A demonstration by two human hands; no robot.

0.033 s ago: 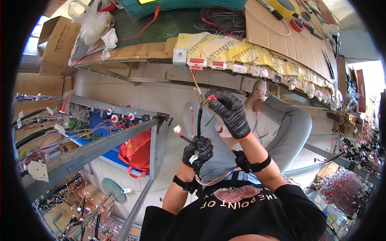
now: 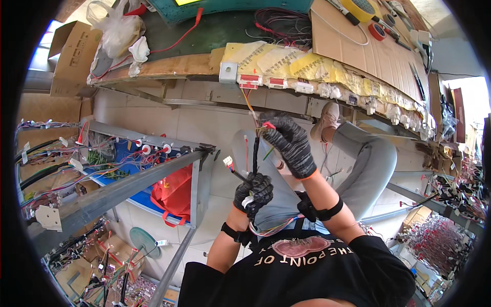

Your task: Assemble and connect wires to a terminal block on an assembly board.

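Holding a black-sleeved wire bundle [image 2: 255,153] upright between gloved hands, left hand [image 2: 253,192] clenched low, right hand [image 2: 290,143] pinching its top below the tabletop [image 2: 194,64], seemingly mid-taping, needing steady tension next.

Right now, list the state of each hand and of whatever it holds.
left hand: gloved, shut on the bundle's lower end.
right hand: gloved, shut on the bundle's top.
wire bundle: black-wrapped, held upright between both hands.
white connector: loose on its wire, beside the left hand.
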